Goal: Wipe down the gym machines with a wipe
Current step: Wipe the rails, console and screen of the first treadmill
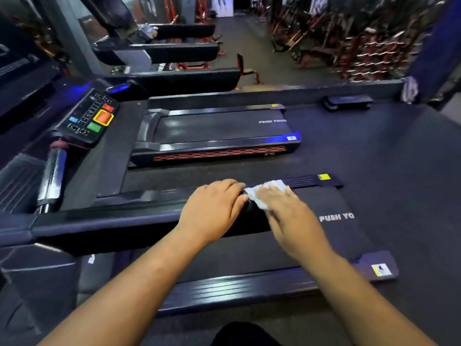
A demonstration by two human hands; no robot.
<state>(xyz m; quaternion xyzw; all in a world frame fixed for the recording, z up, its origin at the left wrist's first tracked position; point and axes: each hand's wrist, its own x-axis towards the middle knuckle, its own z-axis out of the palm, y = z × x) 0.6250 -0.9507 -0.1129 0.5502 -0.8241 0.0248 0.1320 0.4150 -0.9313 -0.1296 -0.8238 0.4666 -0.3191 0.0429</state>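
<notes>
The left hand [213,208] curls over the black handrail [124,226] of the nearest treadmill [311,245]. At its 3 o'clock, touching, the right hand [287,216] presses the white wipe [262,193] flat-fingered on the rail end. At 12 o'clock, another treadmill [219,131].

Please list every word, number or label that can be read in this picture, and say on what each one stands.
"PUSH YO", cut off by the belt's end: near treadmill belt.
"PUSH YO…", last letters blurred: next treadmill's belt.
Console keypad digits and arrows: blurred, unreadable.
Yellow and white stickers on the treadmill rails: too small to read.
</notes>
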